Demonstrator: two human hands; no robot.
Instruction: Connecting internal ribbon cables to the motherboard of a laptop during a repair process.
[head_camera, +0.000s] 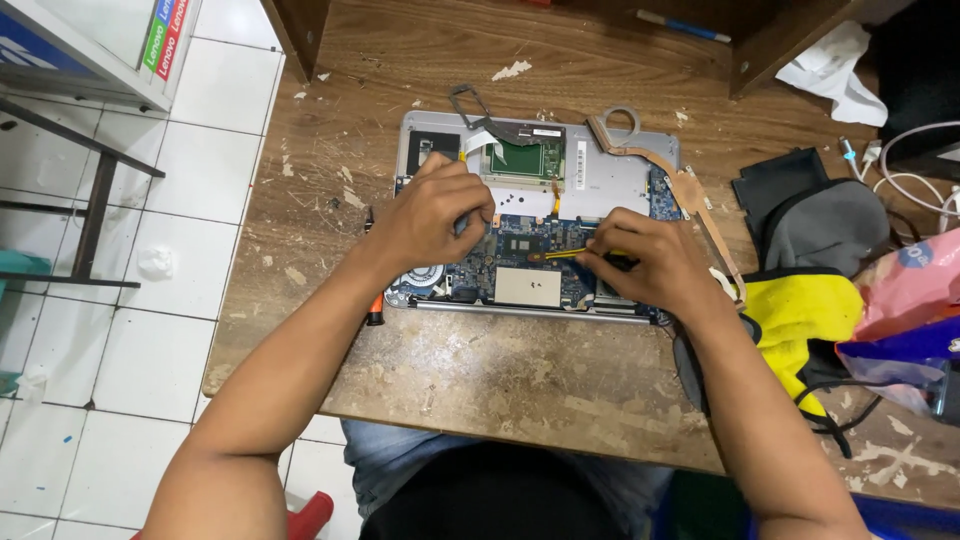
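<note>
An opened laptop (540, 200) lies bottom-up in the upper middle of the frame on a worn wooden table (500, 380), its blue circuit board (520, 262) and a green card (526, 158) exposed. The left hand (432, 212) rests on the left part of the board, fingers curled together over something too hidden to make out; whether it grips anything cannot be told. The right hand (645, 262) sits at the right part of the board, fingers pinched shut on a yellow-and-black tool (562, 254) whose tip points left across the board toward a dark chip (520, 245). A copper heat pipe (690, 195) bends off the laptop's upper right corner. An orange-and-black tool (374, 312) lies just left of the laptop's lower left corner.

At the right of the frame sit a grey pouch (830, 225), a yellow cloth (800, 310), a pink plastic bag (915, 280) and, below it, a blue package (900, 350). White crumpled paper (835, 70) lies at the upper right. In the upper left corner stands a white box (90, 45) bearing narrow vertical labels, 1 green and 1 red, with 1 blue above. White floor tiles (130, 330) fill the left.
</note>
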